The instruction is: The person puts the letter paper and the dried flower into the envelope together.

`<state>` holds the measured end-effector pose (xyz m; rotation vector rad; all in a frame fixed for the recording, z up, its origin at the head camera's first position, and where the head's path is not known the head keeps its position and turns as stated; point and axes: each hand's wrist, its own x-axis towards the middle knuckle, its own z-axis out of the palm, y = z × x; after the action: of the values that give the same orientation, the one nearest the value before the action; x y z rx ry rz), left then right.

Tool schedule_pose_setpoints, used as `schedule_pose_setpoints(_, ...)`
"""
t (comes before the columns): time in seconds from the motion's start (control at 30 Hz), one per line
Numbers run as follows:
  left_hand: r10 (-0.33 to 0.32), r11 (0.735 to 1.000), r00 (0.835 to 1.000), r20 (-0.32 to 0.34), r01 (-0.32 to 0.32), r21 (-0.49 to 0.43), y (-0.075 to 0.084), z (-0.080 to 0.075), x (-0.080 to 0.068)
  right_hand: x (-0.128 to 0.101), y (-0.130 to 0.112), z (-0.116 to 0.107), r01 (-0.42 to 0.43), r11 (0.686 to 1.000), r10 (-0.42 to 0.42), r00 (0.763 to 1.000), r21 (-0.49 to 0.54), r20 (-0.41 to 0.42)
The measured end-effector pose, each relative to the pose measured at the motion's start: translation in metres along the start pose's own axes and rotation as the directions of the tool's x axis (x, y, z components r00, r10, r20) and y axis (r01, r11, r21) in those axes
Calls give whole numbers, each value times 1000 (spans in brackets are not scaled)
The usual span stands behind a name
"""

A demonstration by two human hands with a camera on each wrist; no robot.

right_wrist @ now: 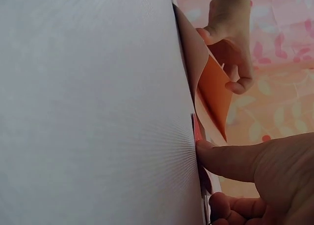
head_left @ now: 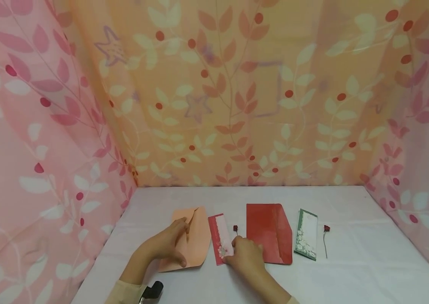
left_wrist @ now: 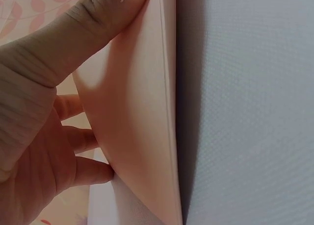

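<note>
A white-covered table sits inside a booth of leaf-patterned curtain; all positions below are referenced to the red envelope lying near the table's centre.

Well to the left of the red envelope lies a peach envelope, flap open and partly lifted. The left hand rests on it; the left wrist view shows the thumb pressing the paper from one side with the fingers curled behind the raised flap, so the hand grips the envelope rather than lying flat on it.

Between the two envelopes lies a red-and-white card. The right hand, just in front of the red envelope's near left corner, bears on the card's near end. The right wrist view shows one finger extended against the card edge with the remaining fingers curled; whether the card is pinched or merely pressed cannot be told.

Just right of the red envelope lies a green-and-white card; further right, a small rose on a thin stem. A second small rose sits just left of the red envelope, beside the card.

Assessment: the card appears light, thin and moderately stiff, likely to crease at corners and to slide on the cloth. A hold on its long edges near one end seems soundest. The peach envelope appears flimsier and bends readily at the flap.
</note>
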<state>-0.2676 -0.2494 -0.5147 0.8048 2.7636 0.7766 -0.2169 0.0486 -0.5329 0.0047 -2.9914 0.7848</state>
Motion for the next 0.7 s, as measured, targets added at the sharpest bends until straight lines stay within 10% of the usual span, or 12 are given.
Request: schedule_pose_setpoints(0.7,-28,999,1000,10,28,-22,4,-2,-2,-2,4,-14,75,979,-93,992,190,87)
